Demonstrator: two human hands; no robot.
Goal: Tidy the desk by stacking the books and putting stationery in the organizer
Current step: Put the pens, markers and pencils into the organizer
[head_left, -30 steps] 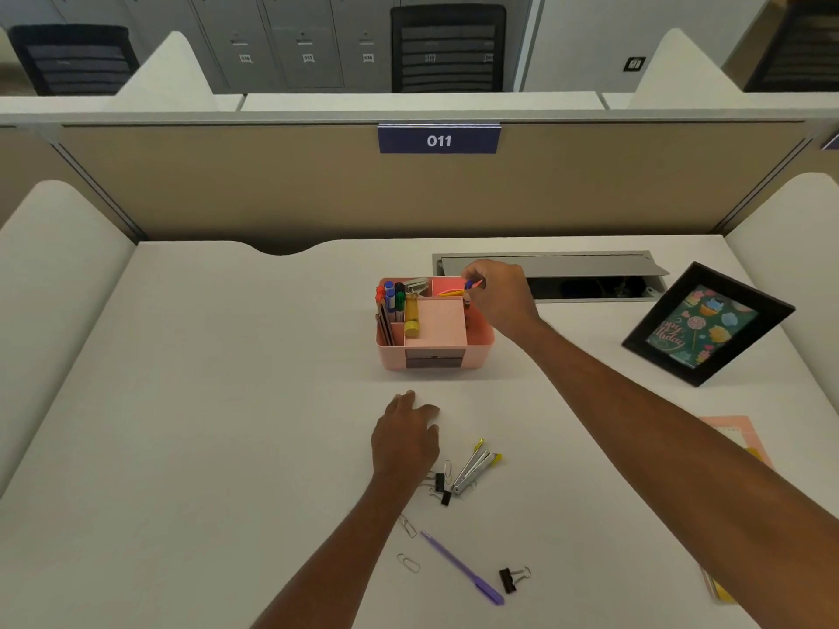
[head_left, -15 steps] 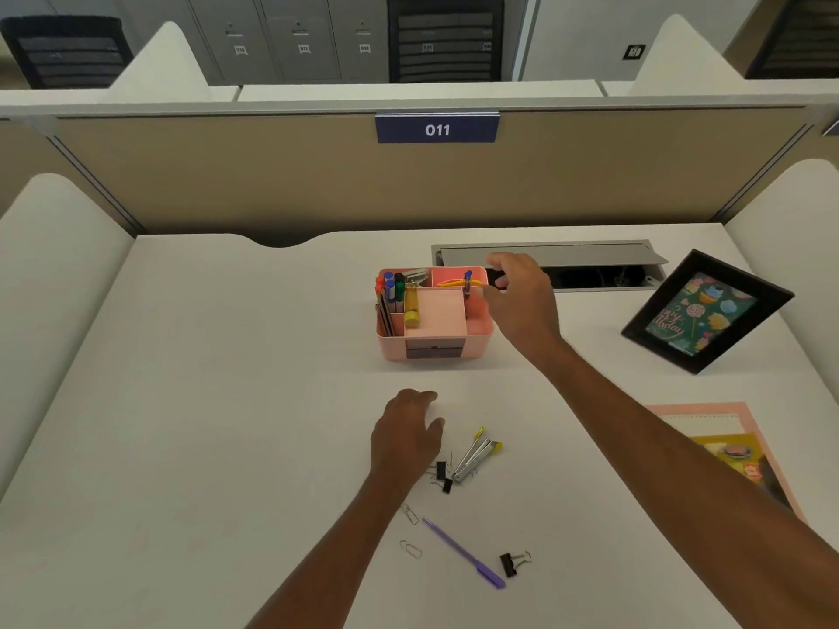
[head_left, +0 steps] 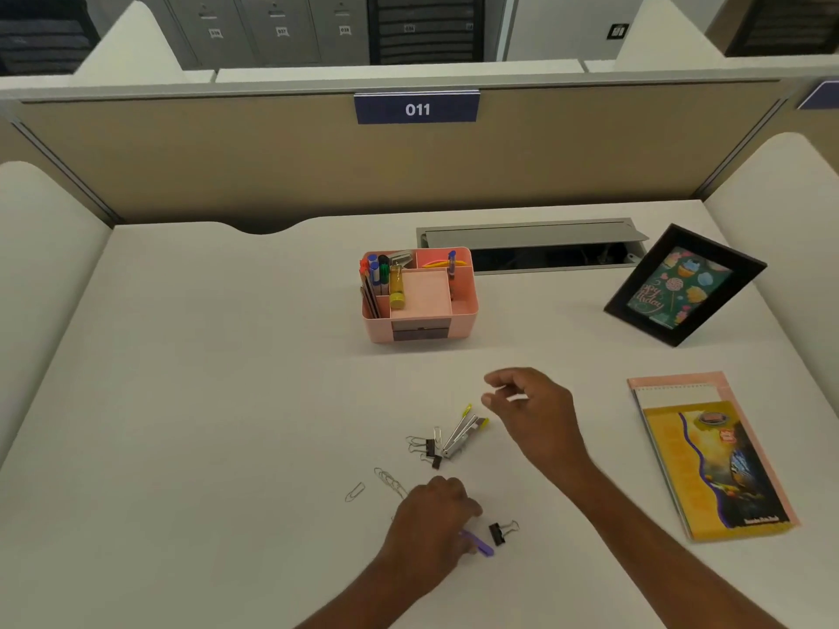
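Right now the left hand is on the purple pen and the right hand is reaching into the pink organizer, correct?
Not quite. The head view shows the right hand well clear of the pink organizer, hovering empty over the desk near the loose binder clips. The left hand is on the purple pen, as you say.

"011" on blue partition sign (head_left: pixel 417 108)

Location: open-plan office, cubicle workstation. Indicators: white desk (head_left: pixel 204 379) enclosed by beige partition (head_left: pixel 227 165) w/ ID plate "011" (head_left: pixel 417 108); flip-lid cable hatch (head_left: pixel 531 236) in desktop; numbered grey lockers (head_left: pixel 272 29) and mesh-back chair (head_left: pixel 426 27) beyond partition.
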